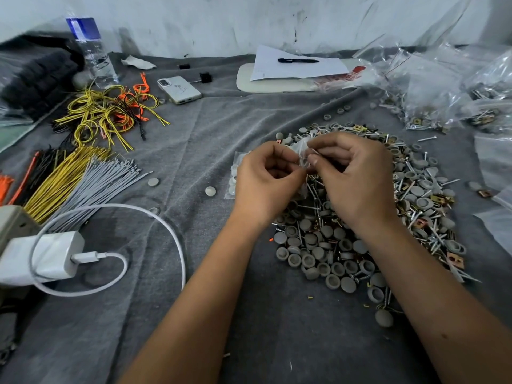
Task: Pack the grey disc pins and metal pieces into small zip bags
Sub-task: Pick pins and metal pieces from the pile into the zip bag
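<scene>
A big heap of grey disc pins [318, 253], screws and brass metal pieces [432, 206] lies on the grey cloth at centre right. Above its near-left part my left hand [263, 184] and my right hand [357, 178] meet, both pinching a small clear zip bag [300, 151]. A thin metal piece [314, 151] shows at my right fingertips by the bag's mouth. Screws hang in the bag's lower part between my hands. Another small bag with white discs [232, 176] lies flat, partly hidden behind my left hand.
Filled and empty clear bags [432, 87] pile up at the far right. Bundles of yellow, orange and grey cable ties [91, 173] cover the left. A white charger with cable [52, 256], a phone [178, 89], a water bottle [92, 51] and paper with a pen [297, 65] lie around.
</scene>
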Demonstrator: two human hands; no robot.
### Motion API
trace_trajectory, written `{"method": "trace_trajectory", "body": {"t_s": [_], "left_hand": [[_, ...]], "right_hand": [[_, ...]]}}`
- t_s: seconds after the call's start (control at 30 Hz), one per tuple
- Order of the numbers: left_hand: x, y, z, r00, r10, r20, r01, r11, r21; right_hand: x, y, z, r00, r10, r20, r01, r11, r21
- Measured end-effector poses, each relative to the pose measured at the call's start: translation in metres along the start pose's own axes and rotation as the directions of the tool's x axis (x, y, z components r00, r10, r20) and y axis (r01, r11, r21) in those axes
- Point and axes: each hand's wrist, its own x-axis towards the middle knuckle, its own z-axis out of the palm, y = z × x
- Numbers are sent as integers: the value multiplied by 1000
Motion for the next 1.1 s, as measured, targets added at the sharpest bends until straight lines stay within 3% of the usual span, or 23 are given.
{"method": "trace_trajectory", "body": {"t_s": [0.3,0.57,0.8,0.97,1.1], "left_hand": [[4,-3,-7,997,-62,-54,55,991,-122],[9,1,-16,981,-101,-168,51,959,-279],[9,1,-17,982,-84,-170,33,958,-284],[8,0,-15,986,-78,-145,39,966,-254],[6,-1,-13,991,-73,-113,51,981,-188]], "right_hand": [[4,5,-3,995,67,-74,-65,998,26],[3,9,-2,984,90,153,-50,968,-247],[5,9,-2,977,42,209,6,974,-227],[5,5,-4,992,-1,124,20,988,-154],[5,4,-5,995,-28,95,48,974,-220]]}}
